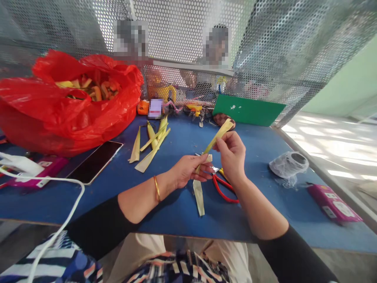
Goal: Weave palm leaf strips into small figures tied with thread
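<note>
A long, pale yellow-green strip of corn husk or dried leaf (218, 136) slants up between my two hands. Its lower end is pinched in the fingers of my left hand (191, 169). Further up, my right hand (232, 151) grips the same strip between thumb and fingers. Under the hands lie red-handled scissors (223, 188), partly hidden by my right hand. Another flat leaf piece (198, 198) rests on the blue table just below my left hand. Several more leaf strips (153, 143) lie in a loose pile to the left.
A large red plastic bag (118, 118) with pieces inside stands at the left. Near it lie a phone (96, 162) and a white cable (81, 186). A green board (250, 111) leans at the back; a plastic-wrapped roll (288, 165) and magenta packet (334, 202) sit right. People are behind the mesh.
</note>
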A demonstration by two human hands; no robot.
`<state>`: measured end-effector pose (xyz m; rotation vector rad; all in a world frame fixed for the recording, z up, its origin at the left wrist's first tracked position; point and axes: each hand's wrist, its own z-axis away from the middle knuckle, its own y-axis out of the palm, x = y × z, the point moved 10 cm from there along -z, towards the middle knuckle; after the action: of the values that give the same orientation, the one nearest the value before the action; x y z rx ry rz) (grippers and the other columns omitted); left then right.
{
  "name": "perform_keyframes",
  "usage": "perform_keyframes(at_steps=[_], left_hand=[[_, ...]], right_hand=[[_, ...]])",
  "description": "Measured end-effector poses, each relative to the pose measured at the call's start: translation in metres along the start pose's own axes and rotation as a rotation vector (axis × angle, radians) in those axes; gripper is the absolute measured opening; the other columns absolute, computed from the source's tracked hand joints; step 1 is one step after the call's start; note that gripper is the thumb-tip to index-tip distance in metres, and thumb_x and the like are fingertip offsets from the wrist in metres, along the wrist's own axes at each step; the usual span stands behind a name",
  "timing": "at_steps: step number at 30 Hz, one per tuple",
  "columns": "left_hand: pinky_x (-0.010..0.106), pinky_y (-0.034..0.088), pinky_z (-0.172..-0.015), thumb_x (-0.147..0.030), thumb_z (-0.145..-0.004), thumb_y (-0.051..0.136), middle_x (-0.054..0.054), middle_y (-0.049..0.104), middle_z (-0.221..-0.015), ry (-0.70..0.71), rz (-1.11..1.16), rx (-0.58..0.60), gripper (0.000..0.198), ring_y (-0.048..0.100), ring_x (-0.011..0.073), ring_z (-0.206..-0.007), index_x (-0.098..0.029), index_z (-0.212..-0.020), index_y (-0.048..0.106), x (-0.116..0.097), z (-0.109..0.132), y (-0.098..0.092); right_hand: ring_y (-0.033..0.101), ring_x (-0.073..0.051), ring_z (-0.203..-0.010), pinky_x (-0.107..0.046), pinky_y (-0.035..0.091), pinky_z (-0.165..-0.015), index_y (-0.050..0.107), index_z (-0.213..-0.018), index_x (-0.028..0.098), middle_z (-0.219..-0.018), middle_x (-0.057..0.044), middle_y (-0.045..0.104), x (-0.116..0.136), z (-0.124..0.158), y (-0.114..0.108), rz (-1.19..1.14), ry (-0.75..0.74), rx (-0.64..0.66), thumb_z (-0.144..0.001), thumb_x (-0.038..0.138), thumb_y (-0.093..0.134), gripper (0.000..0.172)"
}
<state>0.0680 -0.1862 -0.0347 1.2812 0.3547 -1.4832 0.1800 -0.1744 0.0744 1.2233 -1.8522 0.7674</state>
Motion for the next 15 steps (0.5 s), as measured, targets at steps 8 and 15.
perform_keyframes(at_steps=[8, 15], left_hand=[[0.024, 0.05, -0.057, -0.048, -0.093, 0.054, 0.01, 0.073, -0.075, -0.03, 0.07, 0.015, 0.042, 0.067, 0.0136, -0.058, -0.01, -0.085, 0.07, -0.003, 0.002, 0.002], [0.017, 0.039, -0.041, -0.042, -0.099, 0.041, 0.013, 0.074, -0.091, -0.029, 0.195, 0.021, 0.042, 0.071, 0.0156, -0.072, -0.011, -0.094, 0.069, -0.008, -0.004, -0.004]], right_hand=[[0.061, -0.012, -0.063, -0.026, 0.049, -0.06, 0.042, -0.068, 0.023, -0.062, 0.005, 0.058, -0.007, -0.002, 0.001, -0.087, 0.088, 0.014, -0.078, 0.028, 0.059, 0.02], [0.068, -0.014, -0.072, -0.03, 0.055, -0.068, 0.045, -0.075, 0.024, -0.085, -0.002, 0.073, 0.025, 0.014, 0.013, -0.019, -0.116, 0.12, -0.085, 0.03, 0.059, 0.018]])
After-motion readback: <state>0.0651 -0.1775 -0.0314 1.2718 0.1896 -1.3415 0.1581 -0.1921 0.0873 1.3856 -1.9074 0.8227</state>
